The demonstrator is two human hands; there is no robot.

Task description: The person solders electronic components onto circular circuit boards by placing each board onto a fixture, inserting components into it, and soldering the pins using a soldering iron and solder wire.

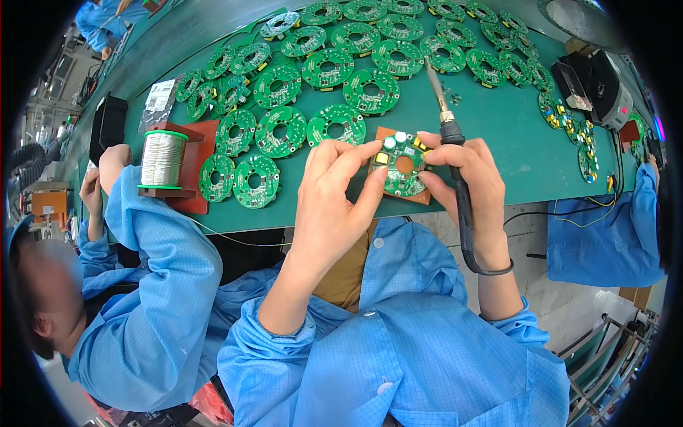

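A round green circuit board [403,184] with a central hole, component side up, rests over a brown square block [420,198] near the table's front edge. My left hand [336,191] pinches its left edge between thumb and fingers. On the opposite edge are the thumb and fingertips of my right hand [472,178]. That hand also carries a soldering iron [452,134], its handle lying across the fingers and its metal tip pointing away from me, apart from the held board. The iron's cable loops round my right wrist.
Many round green boards [371,91] cover the green table [498,153] beyond my hands. A solder spool [162,160] stands on a reddish-brown holder [206,153] at left, its wire trailing rightward. A co-worker's sleeve [160,256] is close on the left. Black equipment [597,82] sits far right.
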